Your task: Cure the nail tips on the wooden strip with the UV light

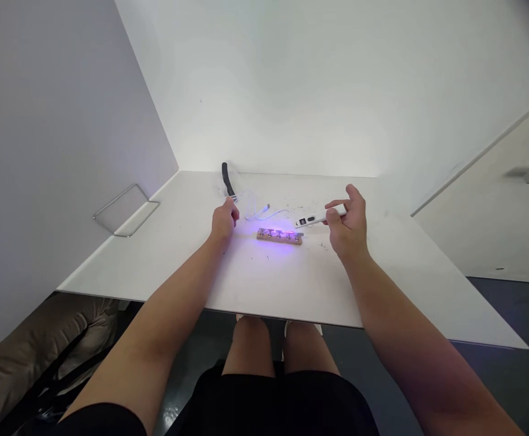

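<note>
White plastic forms the pen-shaped device [319, 215] held in the right hand [348, 227], just right of the middle of the frame, with a small dark panel on its upper face. The fingers [337, 204] of that hand are clamped on its rear end, with the thumb closed against it from the near side. Its narrow end points left and slightly down, toward the wooden strip [279, 237], which lies flat on the desk [264, 281] just below it without visibly touching it. The strip carries a row of five round metal studs and sits in a violet glow that spills onto the desk around it. The left hand [223, 220] rests beyond the strip's left end, knuckles up, its fingers curled together; whether they close on anything is hidden. A thin white cable [264, 213] loops across the desk between the hands, and just past the left hand, at the desk's far edge, lies a clear plastic bag [235, 178] with a curved black strip [227, 178] against it. A bent wire holder [126, 210] stands by the left wall, and black shorts [273, 406] and bare knees [250, 339] show below the desk's near edge.
</note>
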Demonstrator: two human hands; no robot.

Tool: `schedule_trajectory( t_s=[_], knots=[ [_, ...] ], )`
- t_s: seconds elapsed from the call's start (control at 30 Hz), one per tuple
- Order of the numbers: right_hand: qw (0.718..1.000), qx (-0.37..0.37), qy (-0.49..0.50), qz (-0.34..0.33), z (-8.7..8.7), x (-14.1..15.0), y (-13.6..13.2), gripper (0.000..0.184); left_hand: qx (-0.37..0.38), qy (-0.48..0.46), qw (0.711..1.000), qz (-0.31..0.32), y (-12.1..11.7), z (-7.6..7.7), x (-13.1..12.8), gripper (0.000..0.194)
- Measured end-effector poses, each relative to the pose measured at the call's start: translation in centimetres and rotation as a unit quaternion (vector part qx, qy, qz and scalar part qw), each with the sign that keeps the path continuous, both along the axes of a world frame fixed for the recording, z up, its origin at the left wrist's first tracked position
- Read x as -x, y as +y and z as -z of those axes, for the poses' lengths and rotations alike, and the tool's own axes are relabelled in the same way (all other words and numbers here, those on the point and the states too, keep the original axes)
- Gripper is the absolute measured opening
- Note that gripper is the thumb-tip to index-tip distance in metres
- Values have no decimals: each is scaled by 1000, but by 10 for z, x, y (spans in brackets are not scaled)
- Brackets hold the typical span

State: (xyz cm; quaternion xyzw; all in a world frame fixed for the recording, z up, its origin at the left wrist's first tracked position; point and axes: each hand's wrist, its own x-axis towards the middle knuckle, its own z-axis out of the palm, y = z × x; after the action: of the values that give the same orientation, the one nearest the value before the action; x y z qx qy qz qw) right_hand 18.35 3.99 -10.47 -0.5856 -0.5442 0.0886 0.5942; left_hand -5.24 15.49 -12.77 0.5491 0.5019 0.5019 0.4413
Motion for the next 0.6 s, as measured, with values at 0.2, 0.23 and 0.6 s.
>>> schedule_trajectory(
  t_s=[0.2, 0.23, 0.6],
  knots=[
    [1000, -7, 1, -1, 3, -2, 3, 61, 8, -47, 998, 33, 1, 2, 0, 47],
    [1000, -10, 2, -2, 3, -2, 3, 61, 11, -56, 998, 42, 2, 3, 0, 47],
    [1000, 3, 6, 5, 1, -2, 2, 62, 28, -88, 993, 71, 8, 11, 0, 41]
  ],
)
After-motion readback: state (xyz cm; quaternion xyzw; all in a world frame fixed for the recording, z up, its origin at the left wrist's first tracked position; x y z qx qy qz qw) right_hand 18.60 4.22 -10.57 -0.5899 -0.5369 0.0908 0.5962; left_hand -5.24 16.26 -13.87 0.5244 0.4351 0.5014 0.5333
